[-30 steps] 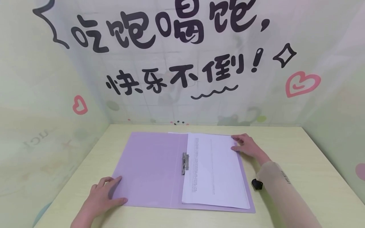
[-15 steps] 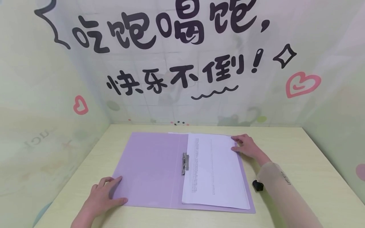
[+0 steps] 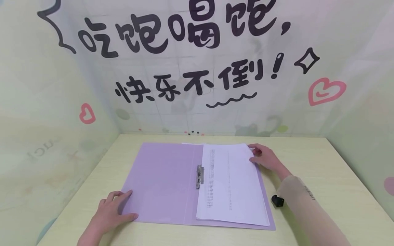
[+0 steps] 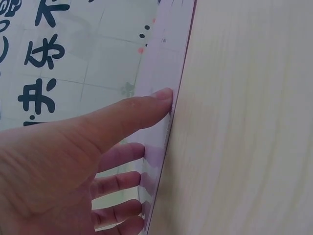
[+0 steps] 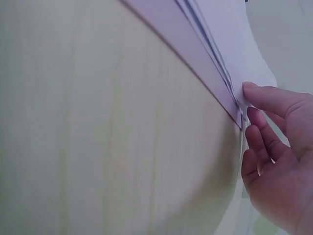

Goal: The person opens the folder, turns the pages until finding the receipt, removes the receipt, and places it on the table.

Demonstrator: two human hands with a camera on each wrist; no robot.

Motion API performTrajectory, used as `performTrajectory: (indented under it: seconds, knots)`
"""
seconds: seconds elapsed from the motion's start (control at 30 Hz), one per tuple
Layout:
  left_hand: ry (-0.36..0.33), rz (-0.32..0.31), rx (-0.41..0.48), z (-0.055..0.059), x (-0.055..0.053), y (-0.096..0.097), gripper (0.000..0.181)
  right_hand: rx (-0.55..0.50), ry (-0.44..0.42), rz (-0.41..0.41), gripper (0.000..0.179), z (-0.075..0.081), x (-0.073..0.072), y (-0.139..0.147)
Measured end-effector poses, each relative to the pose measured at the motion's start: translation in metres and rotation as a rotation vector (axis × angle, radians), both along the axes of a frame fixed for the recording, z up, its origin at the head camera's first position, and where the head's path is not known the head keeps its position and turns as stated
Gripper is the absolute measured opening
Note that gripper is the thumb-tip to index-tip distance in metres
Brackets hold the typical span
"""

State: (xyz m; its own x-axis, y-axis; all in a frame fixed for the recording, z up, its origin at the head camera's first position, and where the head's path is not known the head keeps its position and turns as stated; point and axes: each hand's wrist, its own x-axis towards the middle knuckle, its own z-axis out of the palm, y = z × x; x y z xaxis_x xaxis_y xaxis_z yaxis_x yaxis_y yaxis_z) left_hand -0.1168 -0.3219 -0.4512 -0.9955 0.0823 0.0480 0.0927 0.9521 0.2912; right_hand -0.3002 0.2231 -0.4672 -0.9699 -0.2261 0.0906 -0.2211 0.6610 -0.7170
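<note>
A purple clip folder [image 3: 160,184] lies open on the table, with a metal clip [image 3: 199,176] near its spine. White printed paper sheets [image 3: 234,191] lie on its right half. My left hand [image 3: 107,212] rests at the folder's near left corner, thumb and fingers spread and touching its edge; in the left wrist view the thumb [image 4: 132,115] lies on that edge. At the far right corner of the paper, my right hand [image 3: 267,158] pinches a sheet between thumb and fingers. That corner is slightly raised and bent, as the right wrist view shows around the right hand [image 5: 279,132].
A small black object [image 3: 277,201] sits on the light wooden table [image 3: 326,191], right of the folder and beside the right sleeve [image 3: 303,201]. A printed backdrop [image 3: 197,116] rises behind the table, with similar panels at both sides.
My right fingers have curled in and drawn the paper's far right corner up and slightly left. The left hand and the folder stay in place.
</note>
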Motion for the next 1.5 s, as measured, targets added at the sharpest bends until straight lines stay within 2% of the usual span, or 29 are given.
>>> performTrajectory:
  seconds: [0.43, 0.67, 0.8, 1.03, 1.3, 1.5]
  knots:
    - [-0.004, 0.002, 0.006, 0.0, 0.0, -0.001, 0.086, -0.12, -0.009, 0.032, 0.056, 0.014, 0.003, 0.002]
    - [0.007, -0.002, -0.003, -0.002, 0.001, -0.002, 0.086, -0.065, 0.006, 0.036, 0.034, 0.024, 0.004, 0.005]
    - [0.01, -0.004, -0.008, -0.002, 0.001, -0.002, 0.085, -0.047, 0.008, 0.051, 0.032, 0.033, 0.002, 0.006]
    - [0.01, -0.005, -0.001, -0.001, 0.003, -0.002, 0.085, -0.018, 0.002, 0.123, 0.032, 0.063, -0.001, 0.006]
    - [-0.007, 0.004, 0.01, -0.001, 0.003, -0.002, 0.086, 0.078, 0.054, 0.236, 0.029, 0.106, -0.013, -0.006]
    - [-0.012, 0.008, 0.012, -0.001, 0.003, -0.002, 0.085, 0.07, 0.079, 0.316, 0.028, 0.13, -0.023, -0.023]
